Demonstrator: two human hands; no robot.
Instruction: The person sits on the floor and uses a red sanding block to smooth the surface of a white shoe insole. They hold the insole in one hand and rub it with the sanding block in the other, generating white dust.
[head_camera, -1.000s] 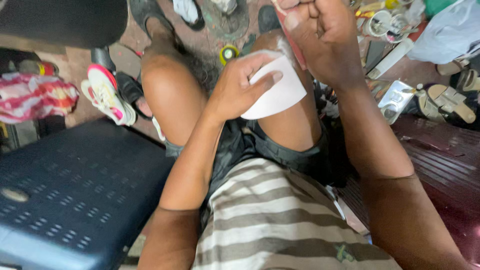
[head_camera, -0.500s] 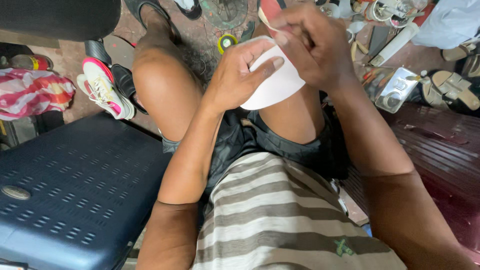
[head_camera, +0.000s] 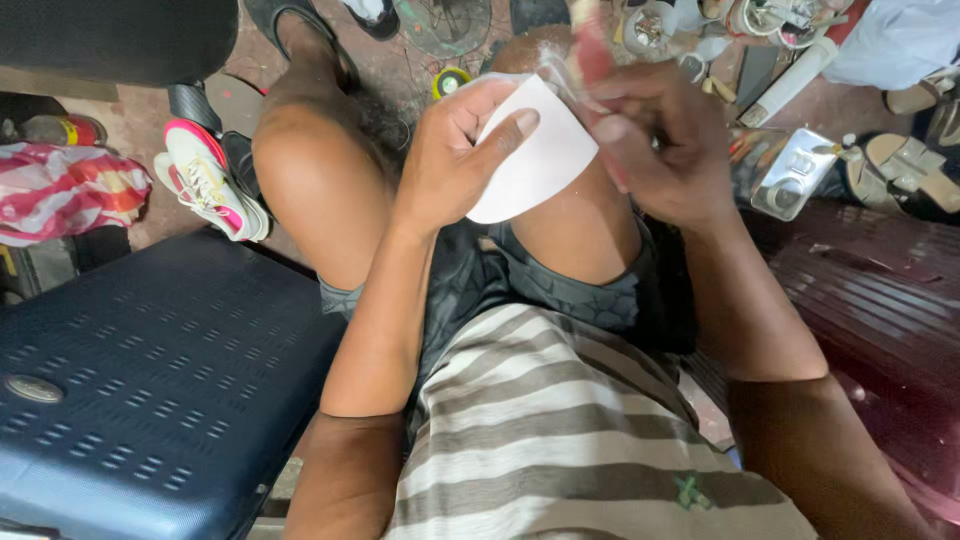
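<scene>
Both hands meet above my right knee: my left hand (head_camera: 450, 165) pinches a thin white sheet (head_camera: 535, 155) that looks light, floppy and best held by its edge, while my right hand (head_camera: 655, 140) grips a blurred reddish strip (head_camera: 590, 50).

- The left hand (head_camera: 455, 160) sits at upper centre of the frame, wrist bent, fingers curled and thumb stretched across the flat white sheet (head_camera: 535, 155) it grips.
- The left forearm runs down from that hand toward lower centre-left, elbow bent near the bottom edge.
- The right hand (head_camera: 660, 150) is just right of the left, fingers closed around a blurred thin red-and-pale object (head_camera: 590, 55).
- The right forearm slopes down to the lower right corner.
- Both hands nearly touch above the bare knees.
</scene>
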